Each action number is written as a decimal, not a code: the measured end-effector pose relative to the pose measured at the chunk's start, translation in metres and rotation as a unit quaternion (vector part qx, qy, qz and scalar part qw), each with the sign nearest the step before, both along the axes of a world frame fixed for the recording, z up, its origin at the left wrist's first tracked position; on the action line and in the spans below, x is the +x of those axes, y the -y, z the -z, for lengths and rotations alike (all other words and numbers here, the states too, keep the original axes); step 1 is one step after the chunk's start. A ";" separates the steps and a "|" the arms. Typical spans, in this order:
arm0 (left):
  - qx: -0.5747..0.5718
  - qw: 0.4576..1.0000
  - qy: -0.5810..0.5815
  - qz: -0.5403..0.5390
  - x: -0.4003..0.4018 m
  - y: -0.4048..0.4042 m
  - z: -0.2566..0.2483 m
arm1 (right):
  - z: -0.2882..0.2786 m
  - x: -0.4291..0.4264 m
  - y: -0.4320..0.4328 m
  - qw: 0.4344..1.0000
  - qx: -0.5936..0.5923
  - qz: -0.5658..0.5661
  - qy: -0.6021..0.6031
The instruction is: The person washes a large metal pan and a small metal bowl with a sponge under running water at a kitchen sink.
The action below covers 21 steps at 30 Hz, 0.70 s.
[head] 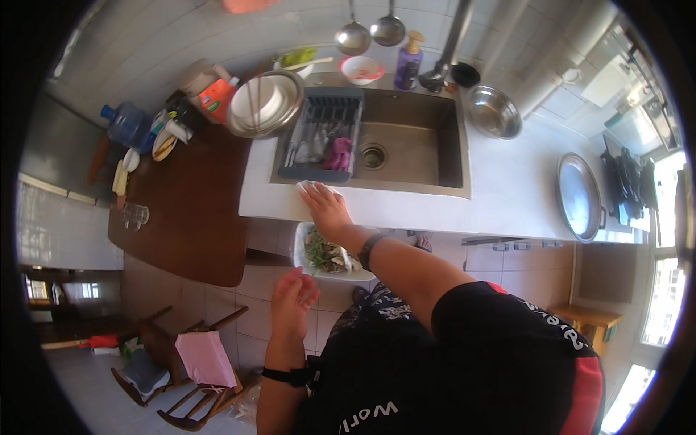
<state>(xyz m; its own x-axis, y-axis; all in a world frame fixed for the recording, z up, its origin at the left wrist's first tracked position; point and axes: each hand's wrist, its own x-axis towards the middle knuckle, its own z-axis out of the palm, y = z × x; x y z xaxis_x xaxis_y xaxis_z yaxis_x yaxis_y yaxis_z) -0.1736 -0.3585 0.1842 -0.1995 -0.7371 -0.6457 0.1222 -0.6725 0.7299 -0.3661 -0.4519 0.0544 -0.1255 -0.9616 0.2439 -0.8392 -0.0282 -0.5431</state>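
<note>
My right hand (326, 209) lies over a white cloth or paper wipe (308, 186), pressed on the white countertop (402, 209) at the front edge of the sink. Only a small part of the wipe shows past the fingers. Lower and to the left, my left hand (295, 296) hangs in the air with loosely curled fingers, and nothing is plainly in it. Beneath and between the hands stands a waste bin (300, 253) holding green vegetable scraps (324, 254). Beyond my right hand, a grey drying rack (321, 175) sits over the sink's left side with a pink cloth (339, 154) in it.
The steel sink basin (405, 130) is ahead. Stacked bowls (258, 106) stand left of the rack. A brown table (190, 206) carries a glass mug (135, 216). Rightward are a steel bowl (493, 112) and a large pan (579, 196). Wooden chairs (204, 375) stand lower left.
</note>
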 end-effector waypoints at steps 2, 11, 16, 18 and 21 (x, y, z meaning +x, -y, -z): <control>0.012 1.000 0.004 -0.003 0.007 -0.005 -0.004 | 0.002 0.019 0.022 0.999 0.002 -0.027 -0.023; 0.012 0.999 -0.035 0.025 -0.003 -0.005 0.013 | 0.027 0.014 0.064 0.972 0.021 -0.235 -0.002; 0.004 0.999 -0.034 0.017 -0.002 0.004 0.015 | 0.009 -0.008 -0.028 0.962 0.010 -0.238 0.134; -0.001 0.999 -0.043 0.009 0.001 0.011 0.014 | -0.024 -0.017 -0.064 0.941 0.141 -0.164 0.261; -0.016 0.999 -0.048 0.006 0.003 0.026 0.015 | -0.079 -0.046 -0.087 0.770 0.179 -0.096 0.604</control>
